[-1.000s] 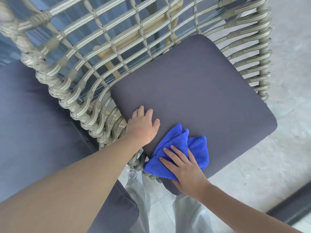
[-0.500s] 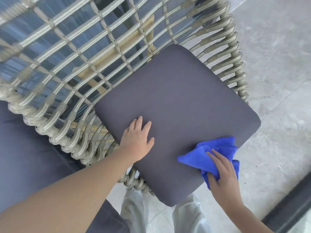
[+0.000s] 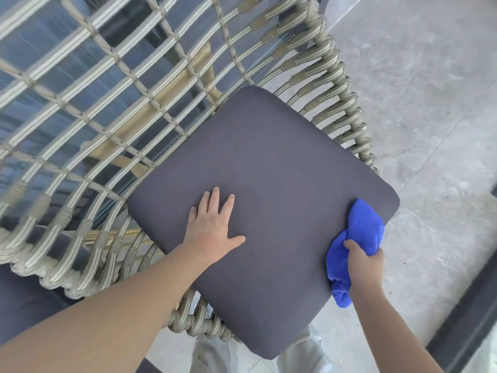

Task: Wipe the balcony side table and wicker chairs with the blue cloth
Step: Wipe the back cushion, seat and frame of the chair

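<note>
A wicker chair [image 3: 336,84] with a woven rope back fills the view, and a dark grey seat cushion [image 3: 274,168] lies on it. My left hand [image 3: 212,224] rests flat on the cushion near its left side, fingers straight and spread. My right hand [image 3: 363,265] grips the bunched blue cloth [image 3: 365,224] at the cushion's right front edge. Part of the cloth lies on the cushion corner and part hangs down past the edge below my hand.
A second dark cushion [image 3: 32,300] shows at the lower left beside the chair's arm. Pale stone floor tiles [image 3: 430,103] spread to the right. A dark door track [image 3: 462,319] crosses the lower right corner. My light trousers [image 3: 212,356] are below the seat.
My right hand has swept the blue cloth from the cushion's front left to its right front edge and now bunches it in a grip. The left hand has stayed flat on the cushion.
</note>
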Demonstrator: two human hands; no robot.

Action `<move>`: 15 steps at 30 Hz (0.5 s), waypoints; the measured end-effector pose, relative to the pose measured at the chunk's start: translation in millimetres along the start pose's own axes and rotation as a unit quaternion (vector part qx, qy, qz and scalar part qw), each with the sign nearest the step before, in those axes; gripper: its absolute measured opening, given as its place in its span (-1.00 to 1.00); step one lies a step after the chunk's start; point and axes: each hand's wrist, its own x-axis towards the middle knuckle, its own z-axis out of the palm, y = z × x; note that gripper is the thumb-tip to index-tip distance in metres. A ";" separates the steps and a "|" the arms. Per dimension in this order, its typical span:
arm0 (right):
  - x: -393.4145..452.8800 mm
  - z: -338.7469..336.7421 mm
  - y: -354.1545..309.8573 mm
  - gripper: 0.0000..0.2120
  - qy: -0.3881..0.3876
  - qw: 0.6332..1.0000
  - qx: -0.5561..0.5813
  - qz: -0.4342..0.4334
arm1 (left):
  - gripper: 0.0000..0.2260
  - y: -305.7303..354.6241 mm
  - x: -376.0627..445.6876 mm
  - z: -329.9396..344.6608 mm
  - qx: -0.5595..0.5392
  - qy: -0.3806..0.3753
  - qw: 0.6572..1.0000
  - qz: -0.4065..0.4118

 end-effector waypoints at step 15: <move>-10.9 7.2 -11.6 -0.80 0.009 0.999 -0.041 -0.034 | -0.15 -24.9 16.4 -16.3 0.007 0.013 1.000 0.022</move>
